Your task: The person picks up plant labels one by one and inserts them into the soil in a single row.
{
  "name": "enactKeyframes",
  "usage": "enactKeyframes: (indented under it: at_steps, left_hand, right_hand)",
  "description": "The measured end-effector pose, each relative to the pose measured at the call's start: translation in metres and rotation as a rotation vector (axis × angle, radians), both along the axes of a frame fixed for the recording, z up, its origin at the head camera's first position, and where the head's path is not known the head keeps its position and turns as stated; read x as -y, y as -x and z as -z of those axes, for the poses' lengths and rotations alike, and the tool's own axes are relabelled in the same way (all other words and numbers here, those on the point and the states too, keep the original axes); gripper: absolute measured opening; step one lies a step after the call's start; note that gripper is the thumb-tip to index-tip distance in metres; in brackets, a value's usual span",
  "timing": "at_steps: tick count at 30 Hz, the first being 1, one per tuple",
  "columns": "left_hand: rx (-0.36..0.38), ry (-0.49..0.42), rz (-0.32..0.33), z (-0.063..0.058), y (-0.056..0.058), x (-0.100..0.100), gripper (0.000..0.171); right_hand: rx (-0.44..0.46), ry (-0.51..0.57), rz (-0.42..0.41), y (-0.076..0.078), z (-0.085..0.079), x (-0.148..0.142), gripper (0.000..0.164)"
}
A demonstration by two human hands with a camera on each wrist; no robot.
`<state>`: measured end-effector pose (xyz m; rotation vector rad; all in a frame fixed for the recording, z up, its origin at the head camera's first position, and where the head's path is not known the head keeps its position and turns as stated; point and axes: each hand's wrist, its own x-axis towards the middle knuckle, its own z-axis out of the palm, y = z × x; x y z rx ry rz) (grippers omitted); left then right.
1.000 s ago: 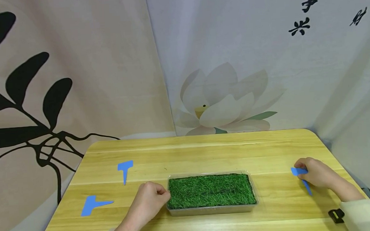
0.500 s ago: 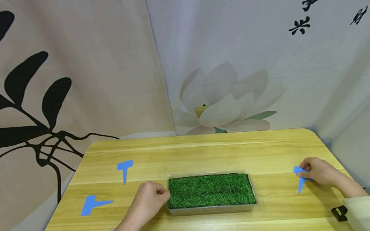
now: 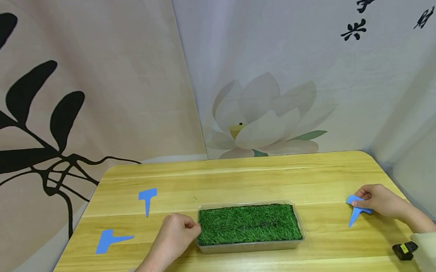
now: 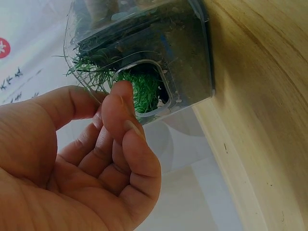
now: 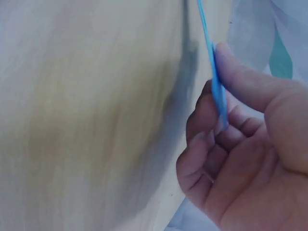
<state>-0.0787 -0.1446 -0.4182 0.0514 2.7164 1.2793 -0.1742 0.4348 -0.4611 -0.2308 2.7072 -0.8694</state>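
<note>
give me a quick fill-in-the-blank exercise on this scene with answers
1. The tag in the right grip is coloured ____.
2. Exactly ____ loose tags lie on the table.
3. The grass in the tray is coloured ____.
4. In the head view, the left grip is at the tray's ____ end.

Missing words: blue; two; green; left

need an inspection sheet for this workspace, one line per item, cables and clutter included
Surface: wood-grain table, rounded far corners
Job's things: clear tray holding green turf; far blue tee and near blue tee lie to its left, held blue tee to its right
Clutter: tiny dark speck behind the tray
Grippers: left hand at the tray's left end, apparently pinching its rim; right hand pinches the held blue tee
Cables: nothing seen
Surroundings: curtain printed with leaves, flower and characters
</note>
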Motion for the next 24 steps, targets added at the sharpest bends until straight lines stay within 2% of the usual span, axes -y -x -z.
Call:
enactKeyframes:
  at_steps: [8, 13, 24]
  left_hand:
    - [0.007, 0.001, -0.003, 0.000, 0.001, 0.000, 0.038]
    - [0.008, -0.002, -0.001, 0.000, 0.001, 0.000, 0.035]
    - [0.011, -0.005, -0.006, 0.000, 0.000, 0.000, 0.040]
  right_hand:
    - [0.007, 0.065, 0.101, -0.005, -0.016, 0.008, 0.053]
    - [-0.049, 0.080, 0.142, -0.008, -0.026, 0.012, 0.049]
    - [-0.146, 0.091, 0.111, -0.016, -0.043, 0.022, 0.042]
